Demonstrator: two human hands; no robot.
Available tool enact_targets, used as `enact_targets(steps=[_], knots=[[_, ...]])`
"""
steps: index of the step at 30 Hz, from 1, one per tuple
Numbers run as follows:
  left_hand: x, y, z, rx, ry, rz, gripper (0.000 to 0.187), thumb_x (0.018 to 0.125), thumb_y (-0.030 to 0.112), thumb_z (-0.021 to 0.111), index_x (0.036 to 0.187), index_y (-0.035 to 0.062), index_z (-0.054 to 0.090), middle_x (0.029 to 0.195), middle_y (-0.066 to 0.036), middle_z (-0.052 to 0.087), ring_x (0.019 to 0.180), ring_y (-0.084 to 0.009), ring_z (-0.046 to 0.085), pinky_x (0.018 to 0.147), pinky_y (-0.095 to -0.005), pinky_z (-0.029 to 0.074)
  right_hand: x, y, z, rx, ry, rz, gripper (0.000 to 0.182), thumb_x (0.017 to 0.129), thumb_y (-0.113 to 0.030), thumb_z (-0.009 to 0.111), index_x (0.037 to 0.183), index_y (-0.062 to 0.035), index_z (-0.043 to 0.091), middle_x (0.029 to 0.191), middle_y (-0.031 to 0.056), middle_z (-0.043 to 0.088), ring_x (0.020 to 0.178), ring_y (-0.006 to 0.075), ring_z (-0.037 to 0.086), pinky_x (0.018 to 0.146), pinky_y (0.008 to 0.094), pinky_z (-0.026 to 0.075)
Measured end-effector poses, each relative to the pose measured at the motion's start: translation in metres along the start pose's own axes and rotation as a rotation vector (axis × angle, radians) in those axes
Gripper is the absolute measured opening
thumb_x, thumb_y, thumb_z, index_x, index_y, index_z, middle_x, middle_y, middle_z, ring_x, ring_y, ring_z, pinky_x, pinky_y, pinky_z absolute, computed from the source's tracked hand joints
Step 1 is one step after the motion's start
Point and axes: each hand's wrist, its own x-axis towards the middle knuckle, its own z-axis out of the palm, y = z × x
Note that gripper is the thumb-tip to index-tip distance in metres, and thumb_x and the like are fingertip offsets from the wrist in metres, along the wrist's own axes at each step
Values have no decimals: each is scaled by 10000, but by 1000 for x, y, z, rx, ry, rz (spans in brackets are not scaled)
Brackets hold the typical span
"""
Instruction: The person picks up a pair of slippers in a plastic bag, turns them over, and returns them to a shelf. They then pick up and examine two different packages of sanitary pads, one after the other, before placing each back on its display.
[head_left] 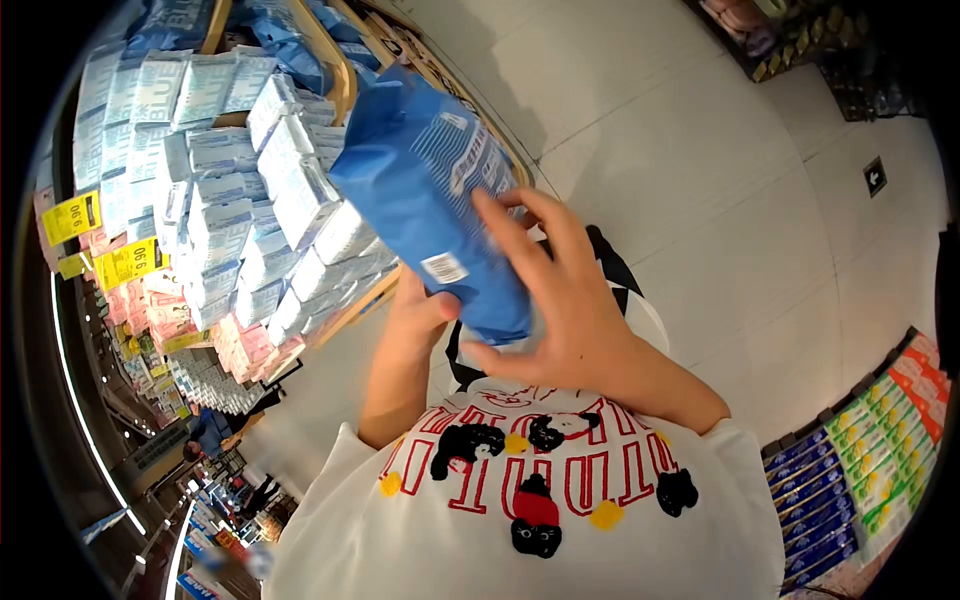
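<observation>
A blue plastic packet with white stripes, white lettering and a white barcode label is held in front of my chest, tilted. My left hand grips its lower left side, the thumb lying on the front and the other fingers hidden behind. My right hand clasps the packet's right side, with fingers on the printed front and the thumb at the bottom end. Beside the packet, to the left, is a display of stacked pale blue and white packs.
Yellow price tags hang at the display's left edge. More blue packets lie in a wooden-edged bin at its top. Pink packs are stacked lower. Boxed goods stand at lower right. Tiled floor runs along the right.
</observation>
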Motion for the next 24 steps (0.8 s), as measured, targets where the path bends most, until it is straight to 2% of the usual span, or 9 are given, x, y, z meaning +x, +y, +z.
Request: enact_targets(steps=[3, 6, 9, 11, 12, 13, 14, 19, 24], knots=[[-2, -4, -20, -101, 1, 146, 992, 680, 638, 658, 1376, 37, 285, 1352, -140, 410, 1224, -283, 435, 1016, -424, 391, 1, -17, -1, -212, -114, -122, 745, 615, -330, 722, 1279, -77, 499, 1270, 149, 386, 1223, 393, 308, 1022, 508, 213], [-1, -16, -43, -499, -83, 231, 767, 803, 597, 475, 1345, 65, 364, 1312, -155, 460, 1163, -293, 496, 952, -418, 451, -5, -16, -7, -298, -181, -238, 687, 614, -297, 724, 1239, -82, 538, 1329, 135, 360, 1247, 410, 286, 1034, 513, 208], [-7, -18, -43, -558, 41, 214, 731, 751, 492, 617, 1286, 24, 445, 1259, -174, 514, 1111, -300, 539, 926, -418, 464, -13, -6, -10, -349, 8, -364, 683, 657, -269, 709, 1278, -86, 492, 1351, 167, 354, 1273, 402, 273, 1033, 517, 221], [-11, -18, -34, -607, 57, 222, 661, 765, 434, 603, 1265, 23, 467, 1234, -172, 535, 1088, -290, 556, 898, -406, 480, -14, -10, -18, -31, 221, -144, 718, 729, -165, 681, 1367, -93, 359, 1373, 218, 328, 1268, 383, 313, 1013, 472, 304], [-11, -19, -31, -646, -19, 189, 651, 769, 429, 598, 1262, 25, 469, 1227, -167, 542, 1078, -288, 562, 893, -403, 482, -15, -8, -18, -32, 207, -152, 718, 729, -165, 681, 1367, -93, 359, 1373, 218, 328, 1268, 383, 313, 1013, 472, 304], [-13, -18, -27, -681, -96, 154, 641, 773, 424, 593, 1260, 26, 471, 1220, -161, 549, 1069, -286, 569, 887, -399, 485, -18, -2, -16, 322, 167, -34, 756, 753, -152, 663, 1396, -78, 272, 1370, 225, 323, 1264, 360, 332, 1010, 442, 323], [-15, -19, -19, -655, -69, 157, 620, 781, 411, 581, 1250, 20, 476, 1182, -163, 570, 1029, -279, 588, 883, -385, 484, -21, 3, -15, 675, 124, 93, 798, 778, -139, 646, 1426, -64, 186, 1367, 232, 319, 1260, 336, 351, 1007, 412, 343], [-39, -3, 5, -253, 147, 80, 617, 792, 406, 573, 1242, 0, 461, 1168, -178, 563, 1021, -255, 583, 880, -349, 475, -43, 13, -12, 716, 18, 208, 829, 796, -127, 625, 1429, -20, 101, 1381, 196, 298, 1264, 281, 359, 1023, 389, 319], [-48, 21, 26, 101, 190, 213, 762, 781, 339, 557, 1400, 41, 227, 1312, -175, 413, 1155, -257, 481, 962, -356, 402, -58, 10, 4, 787, 94, 229, 813, 804, -129, 611, 1428, -16, 101, 1404, 194, 270, 1282, 268, 334, 1029, 381, 309]])
